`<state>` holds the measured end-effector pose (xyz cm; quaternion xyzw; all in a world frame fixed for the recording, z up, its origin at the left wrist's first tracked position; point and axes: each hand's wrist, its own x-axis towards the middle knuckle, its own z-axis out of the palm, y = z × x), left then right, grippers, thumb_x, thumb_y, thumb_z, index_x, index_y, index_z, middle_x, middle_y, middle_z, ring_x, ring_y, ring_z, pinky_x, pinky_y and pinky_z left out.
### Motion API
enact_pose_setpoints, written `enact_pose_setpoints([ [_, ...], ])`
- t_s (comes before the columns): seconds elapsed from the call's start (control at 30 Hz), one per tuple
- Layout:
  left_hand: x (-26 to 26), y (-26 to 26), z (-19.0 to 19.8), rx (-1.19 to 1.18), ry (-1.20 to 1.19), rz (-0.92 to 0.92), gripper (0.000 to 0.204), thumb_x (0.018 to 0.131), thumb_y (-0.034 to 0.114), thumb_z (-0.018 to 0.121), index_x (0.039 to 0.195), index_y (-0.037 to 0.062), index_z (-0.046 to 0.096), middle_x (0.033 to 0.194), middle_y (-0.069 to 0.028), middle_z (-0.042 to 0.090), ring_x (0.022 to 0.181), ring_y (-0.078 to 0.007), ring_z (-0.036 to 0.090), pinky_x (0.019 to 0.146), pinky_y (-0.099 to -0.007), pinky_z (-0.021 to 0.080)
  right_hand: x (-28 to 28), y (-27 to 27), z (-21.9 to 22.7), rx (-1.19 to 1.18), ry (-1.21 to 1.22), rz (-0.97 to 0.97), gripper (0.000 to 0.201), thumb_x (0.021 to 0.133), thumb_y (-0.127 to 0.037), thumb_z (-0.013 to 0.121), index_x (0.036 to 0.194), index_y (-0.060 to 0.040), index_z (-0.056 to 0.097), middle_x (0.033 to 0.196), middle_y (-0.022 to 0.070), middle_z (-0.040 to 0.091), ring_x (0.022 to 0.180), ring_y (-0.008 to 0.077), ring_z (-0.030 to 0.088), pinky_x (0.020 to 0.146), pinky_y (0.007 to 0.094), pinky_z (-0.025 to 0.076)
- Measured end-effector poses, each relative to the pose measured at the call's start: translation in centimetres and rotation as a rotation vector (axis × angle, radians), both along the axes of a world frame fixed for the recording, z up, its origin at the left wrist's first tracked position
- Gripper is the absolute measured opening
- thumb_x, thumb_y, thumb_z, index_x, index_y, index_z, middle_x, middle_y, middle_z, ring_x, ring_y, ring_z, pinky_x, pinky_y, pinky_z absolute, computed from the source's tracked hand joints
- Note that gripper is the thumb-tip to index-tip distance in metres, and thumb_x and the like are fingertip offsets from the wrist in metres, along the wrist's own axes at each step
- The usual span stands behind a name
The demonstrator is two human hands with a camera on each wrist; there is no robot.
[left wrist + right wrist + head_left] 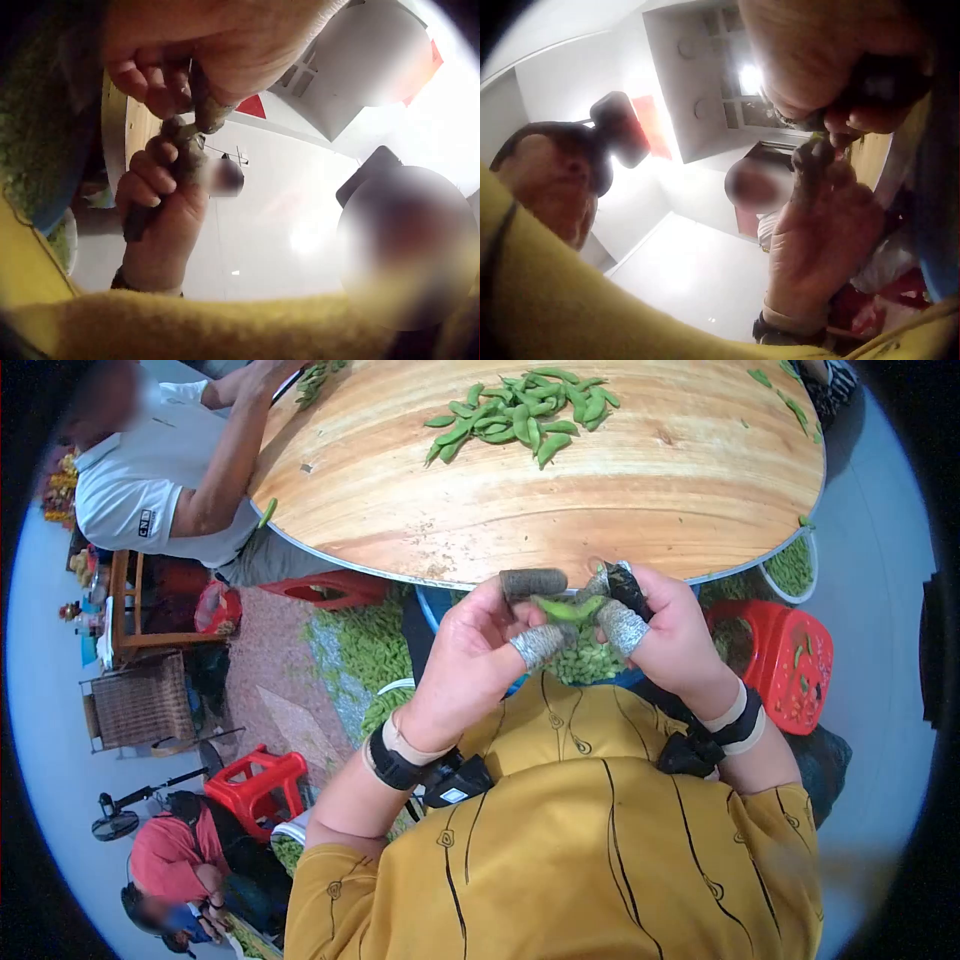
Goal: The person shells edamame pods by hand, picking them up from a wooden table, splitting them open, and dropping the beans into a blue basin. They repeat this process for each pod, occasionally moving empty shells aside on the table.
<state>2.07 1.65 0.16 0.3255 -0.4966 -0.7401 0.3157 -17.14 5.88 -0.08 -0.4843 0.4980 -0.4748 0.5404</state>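
Observation:
A green soybean pod (pixel 568 610) is held level between my two hands at the near edge of the wooden table (pixel 400 510). My left hand (pixel 465 660) pinches its left end between taped thumb and forefinger. At the other end my right hand (pixel 680 630) grips it with a taped thumb (pixel 622 628) and wrapped fingers. Directly below, pale green shelled beans (pixel 585 662) lie in a blue basin (pixel 430 608). In the left wrist view the fingertips of both hands meet, with the pod mostly hidden. A pile of pods (pixel 525 415) lies farther back on the table.
Red stools (pixel 800 670) stand at right and left. A white bucket (pixel 795 572) of green beans or pods is at the table's right edge. More pods (pixel 365 645) heap on the floor at left. One person (pixel 165 470) sits at the table's left, another (pixel 185 860) lower left.

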Motion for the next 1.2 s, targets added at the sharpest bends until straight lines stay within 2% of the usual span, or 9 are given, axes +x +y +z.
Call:
enact_pose_setpoints([
  [0.17, -0.3, 0.1, -0.8, -0.087, -0.041, -0.022, 0.027, 0.089, 0.006, 0.058, 0.116, 0.0024, 0.057, 0.097, 0.0008, 0.06, 0.086, -0.0061, 0.053, 0.076, -0.0211, 0.044, 0.2, 0.1, -0.2, 0.26, -0.137, 0.093, 0.017, 0.082, -0.003, 0.058, 0.099, 0.0005, 0.059, 0.076, -0.0032, 0.057, 0.069, 0.0049, 0.051, 0.061, 0.024, 0.045],
  [0.43, -0.1, -0.2, -0.3, 0.096, -0.062, 0.084, 0.015, 0.092, 0.008, 0.051, 0.106, 0.0033, 0.056, 0.083, -0.0027, 0.061, 0.061, -0.0067, 0.049, 0.056, -0.0196, 0.039, 0.0, 0.8, -0.6, -0.061, 0.474, 0.103, 0.029, 0.085, -0.01, 0.054, 0.113, 0.0001, 0.052, 0.086, 0.0204, 0.063, 0.08, 0.0282, 0.066, 0.07, 0.0337, 0.049],
  [0.63, -0.5, -0.1, -1.2, 0.028, -0.066, 0.03, 0.015, 0.092, 0.006, 0.051, 0.105, 0.0028, 0.057, 0.078, -0.0003, 0.057, 0.059, -0.0062, 0.048, 0.053, -0.0209, 0.039, 0.1, 0.3, 3.3, 0.148, 0.269, 0.174, 0.031, 0.085, -0.005, 0.047, 0.115, 0.0009, 0.049, 0.081, 0.0135, 0.062, 0.074, 0.0216, 0.062, 0.069, 0.0313, 0.048],
  [0.87, -0.3, -0.4, -0.8, -0.065, -0.351, -0.106, 0.01, 0.089, 0.005, 0.053, 0.096, 0.0007, 0.059, 0.076, -0.0005, 0.056, 0.06, -0.0041, 0.047, 0.051, -0.022, 0.039, -0.2, 0.3, 2.2, 0.171, 0.162, 0.218, 0.032, 0.087, -0.006, 0.044, 0.118, -0.0027, 0.051, 0.076, 0.0039, 0.059, 0.064, 0.0115, 0.056, 0.059, 0.0258, 0.046],
  [0.93, -0.2, -0.5, -1.6, -0.599, -0.456, -0.025, 0.01, 0.082, 0.001, 0.055, 0.091, 0.0001, 0.059, 0.073, -0.0064, 0.056, 0.059, -0.014, 0.052, 0.052, -0.029, 0.042, -0.5, 0.1, 2.1, 0.361, -0.025, 0.246, 0.032, 0.09, -0.007, 0.042, 0.12, -0.007, 0.053, 0.075, -0.0004, 0.058, 0.054, 0.0051, 0.048, 0.05, 0.0212, 0.04],
  [0.97, -0.2, -0.6, -1.6, -0.598, -0.455, -0.026, 0.01, 0.082, 0.001, 0.055, 0.091, 0.0001, 0.059, 0.073, -0.0064, 0.056, 0.059, -0.014, 0.052, 0.052, -0.029, 0.042, -0.5, -0.1, 2.1, 0.362, -0.024, 0.245, 0.032, 0.09, -0.007, 0.042, 0.12, -0.007, 0.053, 0.075, -0.0004, 0.058, 0.054, 0.0051, 0.048, 0.05, 0.0212, 0.04],
  [1.03, -0.2, -0.6, -1.1, -1.022, -0.565, 0.055, 0.015, 0.073, -0.003, 0.056, 0.088, -0.0009, 0.059, 0.072, -0.0141, 0.053, 0.063, -0.0288, 0.055, 0.055, -0.035, 0.044, -0.5, -0.3, 2.2, 0.462, -0.136, 0.215, 0.033, 0.09, -0.007, 0.042, 0.12, -0.0097, 0.055, 0.074, -0.0027, 0.056, 0.05, 0.0018, 0.042, 0.043, 0.0183, 0.035],
  [1.13, 0.0, -0.6, -0.6, -1.089, -0.648, 0.023, 0.02, 0.068, -0.005, 0.056, 0.087, -0.0012, 0.058, 0.074, -0.0188, 0.052, 0.068, -0.0382, 0.052, 0.058, -0.0381, 0.044, -0.5, -0.5, 1.8, 0.372, -0.096, 0.235, 0.031, 0.091, -0.009, 0.044, 0.12, -0.0097, 0.055, 0.072, -0.0041, 0.055, 0.05, 0.002, 0.042, 0.043, 0.0176, 0.036],
  [1.2, -0.1, -0.7, -1.3, -1.1, -0.617, 0.033, 0.017, 0.071, -0.002, 0.057, 0.088, -0.0001, 0.058, 0.073, -0.0164, 0.052, 0.064, -0.0336, 0.052, 0.056, -0.036, 0.043, -0.2, -0.5, 0.2, 0.218, -0.06, 0.235, 0.031, 0.091, -0.009, 0.046, 0.121, -0.01, 0.055, 0.07, -0.0051, 0.054, 0.048, 0.0015, 0.041, 0.041, 0.0169, 0.034],
])
